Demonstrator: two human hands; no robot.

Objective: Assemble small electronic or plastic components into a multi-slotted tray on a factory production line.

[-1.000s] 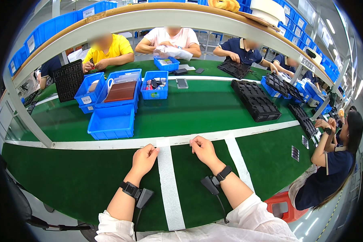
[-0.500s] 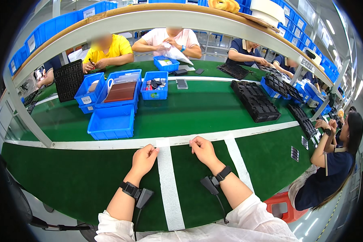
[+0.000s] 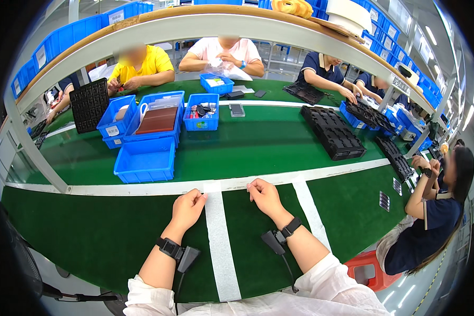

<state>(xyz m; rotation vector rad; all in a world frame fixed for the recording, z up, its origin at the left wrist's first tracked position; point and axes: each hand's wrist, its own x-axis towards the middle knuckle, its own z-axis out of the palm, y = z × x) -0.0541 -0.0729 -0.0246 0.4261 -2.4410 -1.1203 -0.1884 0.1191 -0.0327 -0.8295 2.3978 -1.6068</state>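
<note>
My left hand (image 3: 188,211) rests on the green mat (image 3: 110,226), loosely curled with thumb against fingers, just left of a pale tape strip (image 3: 222,247). Nothing shows in it. Across that strip, my right hand (image 3: 267,199) is curled the same way, knuckles up, with nothing visible between its fingers. Both hands lie close to the white rail (image 3: 126,188) that crosses the bench. A black strap with a small dark device sits on each wrist, and a cable runs down from each.
Beyond the rail stand an empty blue bin (image 3: 146,160), a bin holding brown folders (image 3: 158,120), a bin of small parts (image 3: 201,111) and stacked black trays (image 3: 332,132). A dark phone-like slab (image 3: 237,110) lies behind. Several people work around; one (image 3: 432,221) sits at right.
My hands have stayed put. Across the bench, a co-worker's hands have shifted over the black trays at far right, and the person in pink has lowered the clear bag.
</note>
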